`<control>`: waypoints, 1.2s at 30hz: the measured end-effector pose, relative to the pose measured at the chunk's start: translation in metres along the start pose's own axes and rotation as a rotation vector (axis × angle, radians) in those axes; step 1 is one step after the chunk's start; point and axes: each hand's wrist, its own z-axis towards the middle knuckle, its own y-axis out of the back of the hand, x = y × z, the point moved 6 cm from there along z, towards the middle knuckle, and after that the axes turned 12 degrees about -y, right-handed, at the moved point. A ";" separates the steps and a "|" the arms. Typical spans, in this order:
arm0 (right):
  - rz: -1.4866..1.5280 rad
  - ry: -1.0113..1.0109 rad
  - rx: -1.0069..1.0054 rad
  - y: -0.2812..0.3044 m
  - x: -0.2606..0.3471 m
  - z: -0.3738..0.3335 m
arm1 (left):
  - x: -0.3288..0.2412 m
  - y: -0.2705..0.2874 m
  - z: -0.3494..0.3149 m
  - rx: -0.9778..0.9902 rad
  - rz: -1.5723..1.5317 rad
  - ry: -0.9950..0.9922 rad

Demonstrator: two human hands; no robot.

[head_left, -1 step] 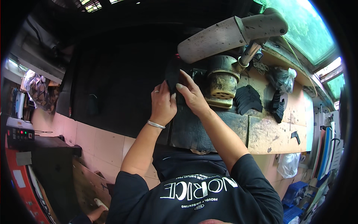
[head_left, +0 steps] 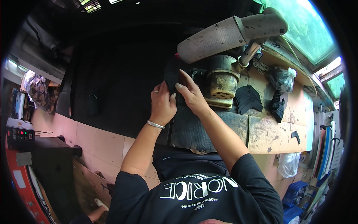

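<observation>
My left hand point(head_left: 163, 100) and my right hand point(head_left: 191, 93) pinch a curved flat black piece point(head_left: 171, 76) between fingers and thumbs, holding it in front of me at the middle of the view. The piece points away from me, and its far end is beside the tip of a speckled white machine arm point(head_left: 212, 41), where a small red glow shows. Against the dark surface behind, its outline is hard to make out. A bracelet circles my left wrist, and a ring is on a left finger.
A soiled cream-coloured machine head point(head_left: 223, 80) stands right of my hands. On the cardboard-covered bench point(head_left: 276, 134) lie a fanned stack of black pieces point(head_left: 248, 100), another black stack point(head_left: 277, 106) and a small black piece point(head_left: 295, 137). A control box point(head_left: 20, 130) stands far left; someone's foot point(head_left: 100, 204) shows lower left.
</observation>
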 end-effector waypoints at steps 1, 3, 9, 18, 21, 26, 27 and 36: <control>-0.049 0.026 -0.008 -0.001 0.003 0.000 | 0.000 0.001 0.001 -0.015 -0.034 -0.010; -0.044 0.024 -0.020 -0.003 0.008 -0.001 | -0.001 0.002 0.000 -0.032 -0.039 -0.026; -0.105 0.022 -0.104 0.002 0.001 -0.002 | -0.004 0.003 -0.004 -0.098 -0.100 -0.078; -0.108 0.047 -0.213 0.017 0.002 0.003 | -0.001 -0.010 0.005 -0.070 -0.215 0.049; -0.154 0.059 -0.256 0.022 0.003 0.004 | 0.002 -0.014 0.007 -0.062 -0.326 0.078; -0.280 0.065 -0.347 0.024 0.009 0.005 | 0.011 -0.022 0.006 -0.069 -0.499 0.133; -0.279 0.065 -0.348 0.023 0.010 0.005 | 0.012 -0.022 0.006 -0.071 -0.510 0.146; -0.301 0.069 -0.445 0.031 0.014 0.007 | 0.022 -0.034 0.020 0.009 -0.610 0.146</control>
